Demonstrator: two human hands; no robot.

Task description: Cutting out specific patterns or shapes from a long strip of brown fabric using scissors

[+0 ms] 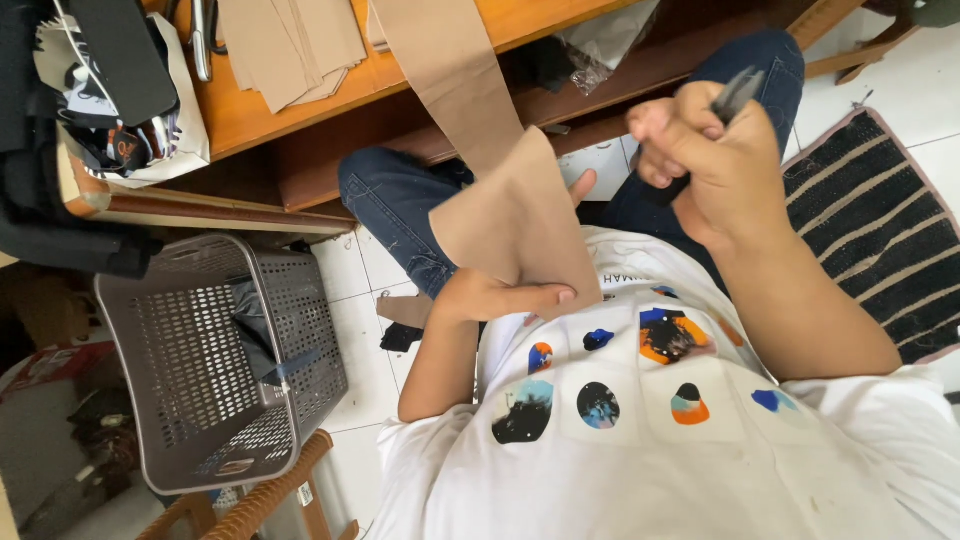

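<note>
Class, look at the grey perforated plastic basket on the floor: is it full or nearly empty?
Nearly empty. Through the grey perforated plastic basket its bare inner walls and bottom show; only a dark piece of material lies inside.

The piece of cloth (pixel 520 215) is plain tan, like the cut stack (pixel 292 45) on the orange-brown wooden table (pixel 250 115). Below the table, the jeans (pixel 400 205) are dark blue, the shirt (pixel 640 440) white with blue, orange and black blotches, the basket (pixel 215 360) grey with perforated walls, and the mat (pixel 880 225) black-and-grey striped.
</note>
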